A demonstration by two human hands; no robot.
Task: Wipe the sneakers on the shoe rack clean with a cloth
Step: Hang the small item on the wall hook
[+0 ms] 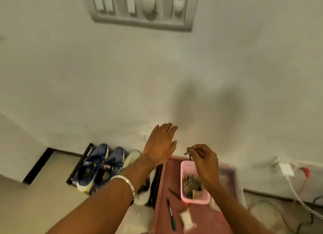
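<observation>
A low black shoe rack point(79, 165) stands on the floor against the wall. On it sit two blue sneakers point(95, 165) with white soles and a white sneaker point(132, 157), partly hidden behind my left arm. My left hand point(160, 144) is stretched out flat above the rack's right end, fingers straight, holding nothing. My right hand point(204, 161) pinches a small dark object point(188, 152) above a pink basket point(194, 198). I cannot make out what the object is. No cloth is clearly visible.
A reddish-pink cabinet top point(162, 207) carries the basket, a green pen point(171, 214), a dark blade-like item point(173, 193) and a small white bottle point(186, 218). A white charger point(285, 170) and cables lie at the right. A switch panel point(143, 8) hangs on the wall.
</observation>
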